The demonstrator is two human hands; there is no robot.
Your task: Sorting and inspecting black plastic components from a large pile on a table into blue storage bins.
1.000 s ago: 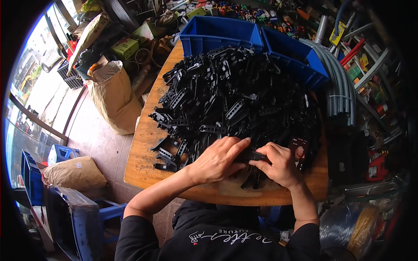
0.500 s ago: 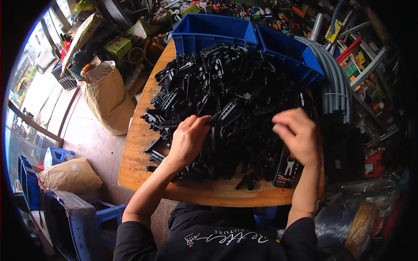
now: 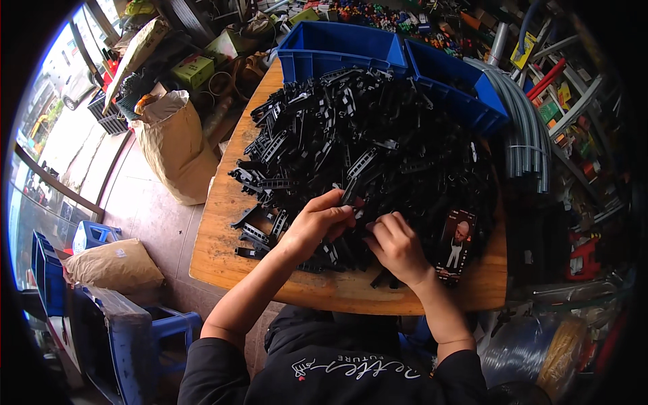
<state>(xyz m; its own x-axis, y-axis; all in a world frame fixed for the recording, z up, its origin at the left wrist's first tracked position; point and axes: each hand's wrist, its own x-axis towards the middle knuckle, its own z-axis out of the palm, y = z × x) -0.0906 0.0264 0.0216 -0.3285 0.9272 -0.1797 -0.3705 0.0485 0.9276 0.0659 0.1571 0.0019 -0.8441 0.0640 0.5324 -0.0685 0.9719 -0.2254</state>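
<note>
A big heap of black plastic parts (image 3: 378, 148) covers a wooden table (image 3: 223, 223). My left hand (image 3: 317, 223) rests on the near edge of the heap, its fingers curled around a long black part (image 3: 351, 192). My right hand (image 3: 395, 246) lies close beside it on the heap, fingers bent into the parts. Whether the right hand grips a piece cannot be told. A dark card with a picture of a person (image 3: 457, 244) lies just right of my right hand.
Two blue plastic bins (image 3: 337, 47) (image 3: 452, 77) stand at the table's far edge. A bundle of grey tubes (image 3: 526, 135) lies to the right. A brown sack (image 3: 175, 145) stands on the floor at left, another sack (image 3: 111, 266) and blue stools (image 3: 145, 331) nearer.
Half a second ago my hands were apart and raised over the heap. Both have come back down together at the near edge, as they were a second ago.
</note>
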